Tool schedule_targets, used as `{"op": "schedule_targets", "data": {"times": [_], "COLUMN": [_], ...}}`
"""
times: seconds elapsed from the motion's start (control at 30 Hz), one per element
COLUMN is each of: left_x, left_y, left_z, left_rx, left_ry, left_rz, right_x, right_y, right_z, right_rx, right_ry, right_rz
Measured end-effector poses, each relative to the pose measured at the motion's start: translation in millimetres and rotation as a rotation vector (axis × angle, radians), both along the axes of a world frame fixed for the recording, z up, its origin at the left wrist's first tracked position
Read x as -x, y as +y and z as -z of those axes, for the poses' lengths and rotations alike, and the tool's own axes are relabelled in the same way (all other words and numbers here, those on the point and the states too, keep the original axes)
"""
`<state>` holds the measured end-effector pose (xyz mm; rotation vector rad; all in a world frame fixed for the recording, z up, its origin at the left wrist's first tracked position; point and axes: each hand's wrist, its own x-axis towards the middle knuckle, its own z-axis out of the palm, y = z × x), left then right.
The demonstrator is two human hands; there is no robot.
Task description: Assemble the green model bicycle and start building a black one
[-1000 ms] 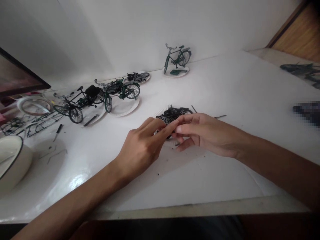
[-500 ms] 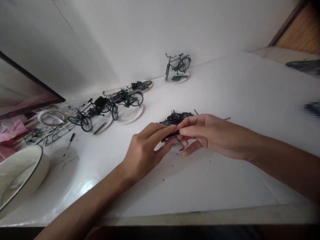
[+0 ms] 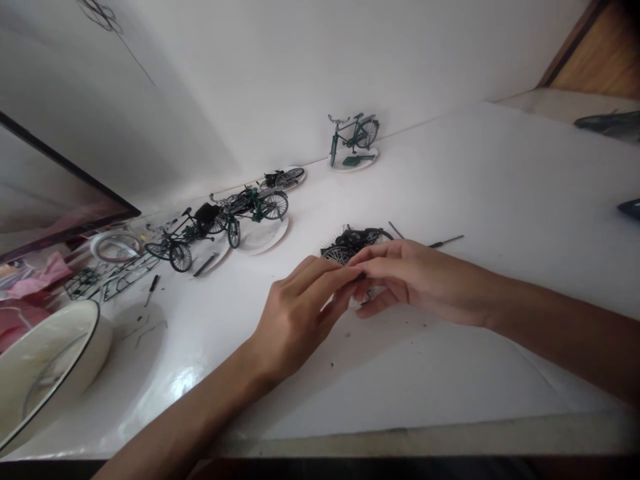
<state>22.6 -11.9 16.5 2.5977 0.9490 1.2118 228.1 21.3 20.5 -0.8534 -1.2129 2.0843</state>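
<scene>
My left hand (image 3: pixel 300 310) and my right hand (image 3: pixel 415 277) meet over the white table, fingertips pinched together. Between them is a small black part (image 3: pixel 362 275), mostly covered by the fingers, so its kind cannot be made out. Just behind the hands lies a heap of black model bicycle parts (image 3: pixel 353 243), with a spoked wheel, on a paper plate that is partly hidden. A thin screwdriver-like tool (image 3: pixel 447 241) rests beyond my right hand.
Model bicycles stand at the left (image 3: pixel 185 237), at the centre left (image 3: pixel 255 210) and against the wall (image 3: pixel 354 137). An enamel basin (image 3: pixel 95 343) sits at the left edge. A small dark-handled tool (image 3: pixel 153 287) and green frame parts (image 3: pixel 127 279) lie behind it.
The black part showed as a longer strip between my hands earlier; now the fingers cover most of it. My fingertips have drawn closer together, and the camera view has shifted slightly.
</scene>
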Motion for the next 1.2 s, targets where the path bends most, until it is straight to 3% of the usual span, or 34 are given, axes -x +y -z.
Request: {"op": "schedule_targets", "data": {"times": [0.13, 0.4, 0.6, 0.8, 1.2], "left_x": [-0.9, -2.6, -2.7, -0.1, 2.6], "left_y": [-0.3, -2.8, -1.4, 5.4, 5.0], "left_z": [-3.1, -2.4, -0.3, -0.3, -1.7], "left_rx": [0.102, 0.242, 0.447, 0.628, 0.593], "left_ry": [-0.084, -0.177, -0.362, -0.483, -0.378], "left_rz": [-0.047, -0.119, -0.115, -0.059, 0.009], "right_x": [0.8, 2.5, 2.7, 2.2, 2.8], "right_y": [0.0, -7.3, -7.9, -12.3, -13.5], "right_z": [-1.6, -15.6, -6.9, -8.9, -5.3], "right_rx": [-0.055, -0.324, -0.47, -0.746, -0.764], "right_ry": [0.0, -0.259, -0.34, -0.476, -0.516], "right_rz": [0.032, 0.121, 0.22, 0.302, 0.309]}}
